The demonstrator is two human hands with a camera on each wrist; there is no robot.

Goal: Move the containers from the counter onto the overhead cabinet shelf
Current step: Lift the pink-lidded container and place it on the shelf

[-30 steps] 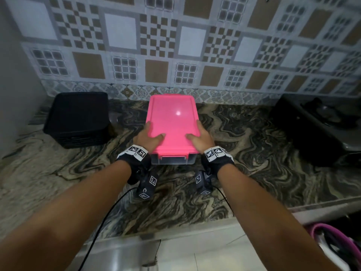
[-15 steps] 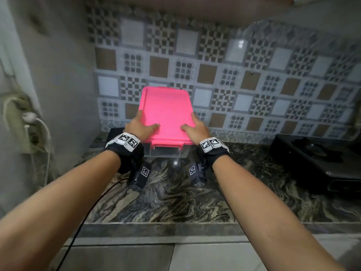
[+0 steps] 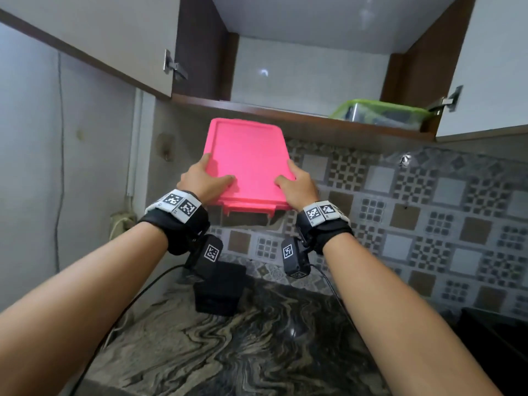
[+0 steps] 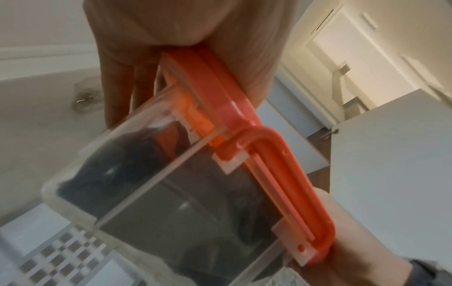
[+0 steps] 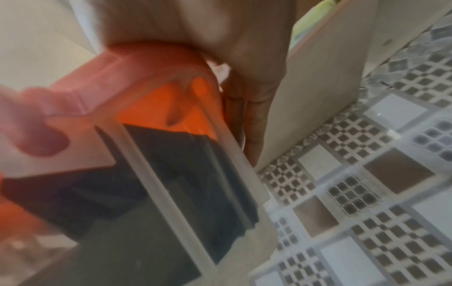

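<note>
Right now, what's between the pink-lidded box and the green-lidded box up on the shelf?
Only the brown shelf edge and bare shelf; nothing else lies between the pink-lidded box and the green-lidded box, as the head view shows.

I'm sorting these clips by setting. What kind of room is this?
Most likely a home kitchen: a marble-patterned counter, a patterned tile backsplash, and an open overhead cabinet already holding a green-lidded container.

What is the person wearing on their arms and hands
Both forearms are bare, with no sleeves or gloves. Each wrist carries a black strap topped by a white band of square black-and-white markers, left and right. Beneath each hangs a small black camera block with its own marker, and a thin black cable trails from it.
</note>
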